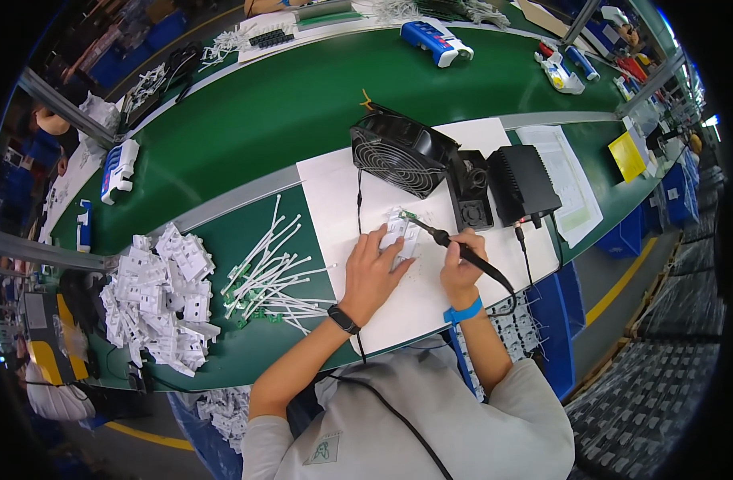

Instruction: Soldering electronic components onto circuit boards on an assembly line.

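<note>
"Where does the rectangular white plastic piece [393,238] lie?"

"On a white sheet [322,184] atop the green bench [242,220], the left hand [372,272] holding it, its grip closed on the edges."

"And the right hand [461,264]?"

"Its grip is wrapped around a black pen-shaped tool [441,238], aimed at the small green circuit board [409,215] at the piece's far end."

"Beyond them?"

"A black round-grilled fan [394,164] on the far side; a heap of white plastic parts [158,296] at left."

green bench [234,228] | metal posts [66,108] | grey floor [602,280], yellow line [622,282] | far right: probably a lamp [710,122], blurred
</note>
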The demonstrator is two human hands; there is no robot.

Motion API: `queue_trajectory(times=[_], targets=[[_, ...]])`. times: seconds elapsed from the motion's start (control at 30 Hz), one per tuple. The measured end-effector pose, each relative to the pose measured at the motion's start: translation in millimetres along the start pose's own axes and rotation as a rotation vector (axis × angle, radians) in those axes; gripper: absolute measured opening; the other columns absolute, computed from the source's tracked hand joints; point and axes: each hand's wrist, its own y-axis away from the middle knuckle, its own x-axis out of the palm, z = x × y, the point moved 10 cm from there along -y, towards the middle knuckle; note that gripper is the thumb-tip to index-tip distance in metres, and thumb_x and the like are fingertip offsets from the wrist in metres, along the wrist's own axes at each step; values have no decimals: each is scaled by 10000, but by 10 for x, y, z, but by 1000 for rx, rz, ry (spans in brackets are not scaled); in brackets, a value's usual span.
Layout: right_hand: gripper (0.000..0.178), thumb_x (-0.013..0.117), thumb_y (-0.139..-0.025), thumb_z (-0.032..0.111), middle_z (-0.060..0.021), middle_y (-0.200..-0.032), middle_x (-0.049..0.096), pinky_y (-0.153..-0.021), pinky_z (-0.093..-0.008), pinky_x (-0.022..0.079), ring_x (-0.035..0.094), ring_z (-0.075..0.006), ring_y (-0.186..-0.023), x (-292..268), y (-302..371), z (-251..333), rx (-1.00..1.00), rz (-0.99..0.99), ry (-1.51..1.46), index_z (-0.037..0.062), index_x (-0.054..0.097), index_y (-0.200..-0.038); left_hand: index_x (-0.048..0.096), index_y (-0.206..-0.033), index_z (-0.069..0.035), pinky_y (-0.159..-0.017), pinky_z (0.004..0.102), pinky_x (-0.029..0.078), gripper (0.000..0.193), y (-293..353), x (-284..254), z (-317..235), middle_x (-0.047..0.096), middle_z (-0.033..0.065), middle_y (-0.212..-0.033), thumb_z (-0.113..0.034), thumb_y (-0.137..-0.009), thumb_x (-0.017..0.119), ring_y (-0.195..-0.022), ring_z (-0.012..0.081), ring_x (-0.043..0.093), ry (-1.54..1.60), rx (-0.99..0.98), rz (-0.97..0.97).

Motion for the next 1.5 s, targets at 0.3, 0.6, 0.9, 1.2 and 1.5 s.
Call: queue_trajectory(times=[0.3,0.6,0.9,1.2,1.5], targets=[[82,569,-950,82,-57,-763,477,-629,-285,345,431,-133,-673,-79,-32,-87,19,-67,-103,21,515,-937,745,-1081,-35,-834,390,536,377,-5,1,-23,626,167,-1254,-168,-742,845,-1015,314,605,-8,-2,-12],[107,611,-934,79,-67,-679,504,-555,-284,358,473,-141,-580,-56,-56,-90,29,-62,-80,6,542,-899,734,-1092,-26,-849,392,533,379,1,11,-5,611,172,-1281,-167,-753,830,-1038,314,594,3,-8,6],[106,621,-909,72,-94,-675,520,-561,-295,378,494,-175,-584,-36,-78,-59,14,-26,-28,5,543,-887,736,-1095,-26,-853,390,530,383,4,6,-5,612,172,-1281,-177,-756,830,-1042,311,594,-2,-6,4],[101,627,-905,70,-88,-669,514,-554,-298,385,495,-175,-578,-39,-76,-21,-35,-30,-24,9,547,-888,738,-1097,-33,-861,392,528,379,17,25,11,610,171,-1285,-179,-759,829,-1055,313,590,0,-16,9],[111,619,-925,88,-84,-707,529,-576,-300,389,497,-163,-615,-78,-46,-94,34,-62,-42,12,548,-885,736,-1106,-32,-867,394,524,380,8,11,9,609,177,-1284,-175,-766,824,-1048,317,589,4,-10,4]])
